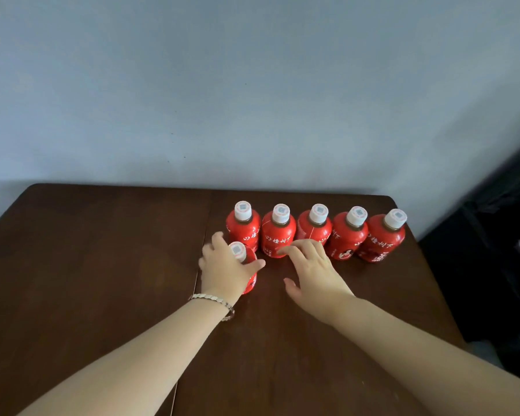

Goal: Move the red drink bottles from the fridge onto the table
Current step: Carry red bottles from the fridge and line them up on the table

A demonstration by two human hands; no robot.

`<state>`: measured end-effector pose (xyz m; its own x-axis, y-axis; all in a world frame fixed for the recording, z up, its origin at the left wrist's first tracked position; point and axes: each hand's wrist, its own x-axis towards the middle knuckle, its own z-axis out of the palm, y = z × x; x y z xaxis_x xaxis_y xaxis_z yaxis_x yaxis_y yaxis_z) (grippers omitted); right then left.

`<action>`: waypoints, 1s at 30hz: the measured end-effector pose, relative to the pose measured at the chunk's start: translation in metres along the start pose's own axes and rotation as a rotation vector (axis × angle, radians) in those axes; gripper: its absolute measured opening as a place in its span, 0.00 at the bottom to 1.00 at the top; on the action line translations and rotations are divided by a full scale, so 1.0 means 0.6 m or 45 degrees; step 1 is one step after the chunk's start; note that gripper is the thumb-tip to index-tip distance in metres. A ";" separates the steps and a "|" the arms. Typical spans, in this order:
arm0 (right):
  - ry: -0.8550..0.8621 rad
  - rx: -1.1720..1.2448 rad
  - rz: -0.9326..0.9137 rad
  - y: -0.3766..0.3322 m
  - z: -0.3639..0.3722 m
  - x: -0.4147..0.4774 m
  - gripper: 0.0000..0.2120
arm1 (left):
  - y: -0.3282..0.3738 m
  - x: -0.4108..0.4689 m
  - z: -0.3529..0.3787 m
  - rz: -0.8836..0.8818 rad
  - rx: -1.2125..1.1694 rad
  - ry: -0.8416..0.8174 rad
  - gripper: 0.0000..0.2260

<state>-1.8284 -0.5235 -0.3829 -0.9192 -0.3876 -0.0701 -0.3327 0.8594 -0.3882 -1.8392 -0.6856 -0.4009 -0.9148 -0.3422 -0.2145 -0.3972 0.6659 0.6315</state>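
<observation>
Several red drink bottles with white caps stand in a row (pixel 312 232) near the far edge of the dark wooden table (pixel 87 265). One more red bottle (pixel 249 274) stands in front of the row's left end, and my left hand (pixel 222 268) grips it around the body, a bracelet on that wrist. My right hand (pixel 315 271) hovers just to the right with fingers spread and relaxed, its fingertips close to the second bottle (pixel 278 235) of the row; it holds nothing.
A plain grey-blue wall rises behind the table. Dark furniture or bags (pixel 499 250) stand off the table's right side. A seam (pixel 206 223) runs front to back through the tabletop.
</observation>
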 end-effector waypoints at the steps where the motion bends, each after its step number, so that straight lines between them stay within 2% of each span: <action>1: -0.026 0.003 0.005 0.004 0.003 -0.005 0.24 | -0.005 -0.003 0.004 -0.062 -0.111 -0.050 0.40; 5: -0.112 0.031 0.055 0.015 0.008 -0.019 0.22 | -0.017 -0.003 0.015 -0.077 -0.315 -0.051 0.32; 7: -0.116 0.058 0.073 0.017 0.008 -0.022 0.22 | -0.015 0.002 0.019 -0.071 -0.357 -0.008 0.32; 12: -0.152 0.055 0.055 0.028 -0.001 -0.031 0.21 | -0.014 0.001 0.028 -0.064 -0.296 0.000 0.37; 17: -0.253 -0.016 0.058 0.029 -0.021 -0.040 0.21 | -0.008 -0.019 0.009 -0.157 -0.086 -0.256 0.46; 19: -0.308 -0.058 0.084 0.025 -0.032 -0.044 0.21 | -0.004 -0.034 -0.002 -0.191 0.115 -0.328 0.37; 22: -0.405 -0.073 0.158 0.005 -0.055 -0.060 0.18 | 0.014 -0.076 -0.039 -0.033 0.426 -0.576 0.10; 25: -0.441 -0.032 0.275 -0.025 -0.084 -0.089 0.14 | 0.035 -0.124 -0.073 0.151 0.588 -0.713 0.16; 28: -0.434 -0.104 0.333 -0.057 -0.123 -0.137 0.14 | 0.057 -0.173 -0.113 0.361 0.684 -0.732 0.16; 30: -0.416 -0.178 0.365 -0.077 -0.145 -0.174 0.14 | 0.068 -0.202 -0.128 0.464 0.706 -0.725 0.09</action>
<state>-1.7357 -0.4936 -0.2778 -0.8713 -0.1926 -0.4513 -0.1202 0.9755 -0.1842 -1.7391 -0.6678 -0.2917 -0.8303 0.2397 -0.5031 0.0845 0.9465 0.3114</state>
